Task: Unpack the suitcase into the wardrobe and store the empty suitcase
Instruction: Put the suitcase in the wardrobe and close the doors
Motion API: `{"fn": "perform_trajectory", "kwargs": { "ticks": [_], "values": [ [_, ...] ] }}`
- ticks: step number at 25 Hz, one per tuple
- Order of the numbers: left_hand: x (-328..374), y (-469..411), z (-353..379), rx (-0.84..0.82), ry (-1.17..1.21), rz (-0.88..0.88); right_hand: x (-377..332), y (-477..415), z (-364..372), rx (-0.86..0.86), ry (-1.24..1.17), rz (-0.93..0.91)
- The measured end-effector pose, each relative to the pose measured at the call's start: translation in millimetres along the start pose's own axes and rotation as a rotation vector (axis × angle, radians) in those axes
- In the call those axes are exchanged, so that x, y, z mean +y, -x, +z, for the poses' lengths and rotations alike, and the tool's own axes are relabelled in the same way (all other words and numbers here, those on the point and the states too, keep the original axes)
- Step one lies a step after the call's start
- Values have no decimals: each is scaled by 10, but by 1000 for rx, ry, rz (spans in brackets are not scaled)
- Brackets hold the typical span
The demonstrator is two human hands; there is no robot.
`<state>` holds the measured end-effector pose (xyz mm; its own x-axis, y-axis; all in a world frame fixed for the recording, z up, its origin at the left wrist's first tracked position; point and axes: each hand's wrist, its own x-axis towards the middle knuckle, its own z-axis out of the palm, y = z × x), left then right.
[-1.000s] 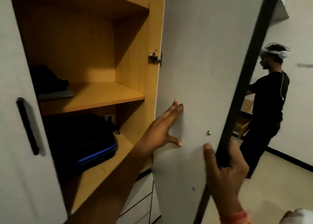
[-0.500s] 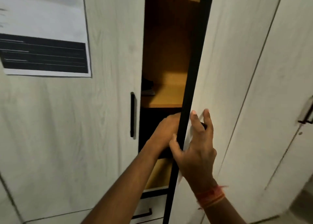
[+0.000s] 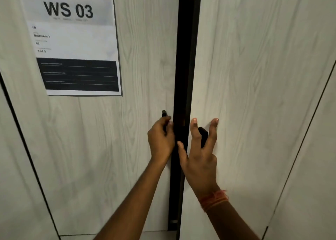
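1. Head view is showing two pale wood-grain wardrobe doors almost shut, with only a thin dark gap (image 3: pixel 183 76) running top to bottom between them at 12 o'clock.
2. A second ago the right door (image 3: pixel 254 94) was standing wide open, showing orange shelves and a dark suitcase with blue trim lying on a lower shelf; now the doors are nearly meeting and the interior is hidden.
3. The suitcase is not visible at this moment; judging from the earlier view, it is sitting inside the wardrobe behind these doors.
4. The left hand (image 3: pixel 161 141) is curling its fingers closed around the black handle (image 3: pixel 164 114) of the left door (image 3: pixel 109 149), just at 9 o'clock of the gap.
5. The right hand (image 3: pixel 200 158) is lying flat on the right door, fingers (image 3: pixel 194 129) spread open and straddling that door's black handle (image 3: pixel 203 136) without gripping it; a red-orange thread band (image 3: pixel 214 199) is circling the wrist.
6. A printed sheet (image 3: pixel 72 40) reading "WS 03" and "Bedroom 1" is hanging on the left door at 10 o'clock.
7. The closing doors are suggesting that unpacking and storing are finished, and only the last push to close the gap is remaining.
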<state>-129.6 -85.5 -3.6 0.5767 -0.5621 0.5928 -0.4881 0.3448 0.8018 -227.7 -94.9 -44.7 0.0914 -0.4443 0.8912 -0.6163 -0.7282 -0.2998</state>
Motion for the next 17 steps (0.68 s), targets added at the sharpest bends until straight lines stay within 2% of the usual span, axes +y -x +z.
{"fn": "perform_trajectory", "kwargs": {
  "ticks": [1,3,5,8,10,12,17],
  "values": [
    [-56,-55,23,99,11,-2,10,-22,73,-11,-4,-3],
    [-86,-137,18,159,-28,-4,43,-46,182,-32,-33,-16],
    [-89,-208,45,98,-36,-77,88,-65,266,-80,-89,-33],
    [-139,-178,56,-38,81,-177,188,-142,368,-124,-210,-54],
    [-210,-205,50,-75,46,-194,211,-200,396,-125,-321,-49],
    [-211,-223,60,-26,13,-193,233,-218,430,-116,-406,-42],
    [-205,-139,150,168,-12,-132,326,-207,536,-34,-443,16]
  ]
}}
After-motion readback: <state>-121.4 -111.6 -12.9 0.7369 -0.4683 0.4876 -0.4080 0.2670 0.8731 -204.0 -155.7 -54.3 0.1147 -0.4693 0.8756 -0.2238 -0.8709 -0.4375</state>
